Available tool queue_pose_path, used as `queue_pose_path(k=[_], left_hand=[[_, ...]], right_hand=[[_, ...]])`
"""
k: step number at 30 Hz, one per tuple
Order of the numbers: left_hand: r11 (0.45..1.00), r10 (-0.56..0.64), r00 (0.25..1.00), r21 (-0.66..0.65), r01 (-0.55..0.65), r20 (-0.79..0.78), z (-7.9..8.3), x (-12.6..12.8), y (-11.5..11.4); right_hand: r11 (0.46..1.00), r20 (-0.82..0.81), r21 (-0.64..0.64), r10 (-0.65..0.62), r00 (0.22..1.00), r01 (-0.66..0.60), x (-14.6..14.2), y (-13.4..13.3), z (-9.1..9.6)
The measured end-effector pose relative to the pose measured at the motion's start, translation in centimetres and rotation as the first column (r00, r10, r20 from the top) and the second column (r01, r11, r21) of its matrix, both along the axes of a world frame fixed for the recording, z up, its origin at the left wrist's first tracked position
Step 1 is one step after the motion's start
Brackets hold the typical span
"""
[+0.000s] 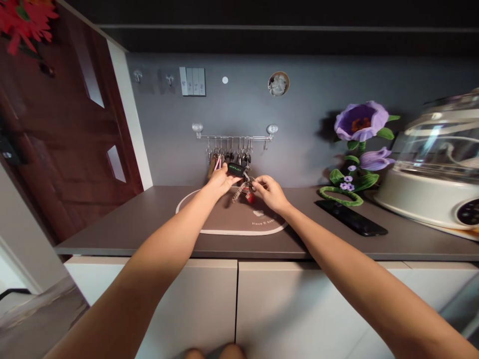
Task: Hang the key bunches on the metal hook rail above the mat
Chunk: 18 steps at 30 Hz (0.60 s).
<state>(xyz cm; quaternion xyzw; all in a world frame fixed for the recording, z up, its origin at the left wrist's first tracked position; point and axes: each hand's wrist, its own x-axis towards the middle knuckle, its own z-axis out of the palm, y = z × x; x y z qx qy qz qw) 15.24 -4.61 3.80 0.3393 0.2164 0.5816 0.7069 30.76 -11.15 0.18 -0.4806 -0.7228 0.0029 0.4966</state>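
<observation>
My left hand [220, 180] grips a black key fob [235, 169] with green lettering, held up in front of the wall rack. My right hand [270, 192] pinches the metal key ring [251, 180] joined to that fob. A braided strap [238, 192] and a red charm [250, 197] dangle from the ring between both hands. Just behind, a clear hook rack [235, 137] on the wall carries several hanging keys [220, 158]. Below the hands lies a brown mat [224, 217] with a pale rim.
On the right of the counter [149, 219] stand a purple artificial flower [361, 124] and a white appliance with a clear dome [422, 192]. A black phone [352, 218] lies before the flower. Light switches [192, 82] and wall hooks [169, 80] sit above. A dark shelf [280, 37] overhangs.
</observation>
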Motion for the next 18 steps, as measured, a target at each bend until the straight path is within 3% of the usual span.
queue_pose_path(k=[5, 9, 18], left_hand=[[0.995, -0.017, 1.0, -0.096, 0.018, 0.01, -0.4, 0.4, 0.3], [0.981, -0.103, 0.994, -0.168, 0.098, -0.02, -1.0, 0.6, 0.3], [0.948, -0.279, 0.943, -0.208, 0.24, -0.184, -1.5, 0.8, -1.4]], right_hand=[[0.997, -0.022, 0.069, -0.014, 1.0, 0.015, 0.2, 0.0, 0.3], [0.995, -0.07, 0.098, -0.03, 0.997, 0.036, 0.6, 0.2, 0.2], [0.998, -0.36, 0.062, 0.054, 0.931, -0.034, 1.6, 1.5, -0.3]])
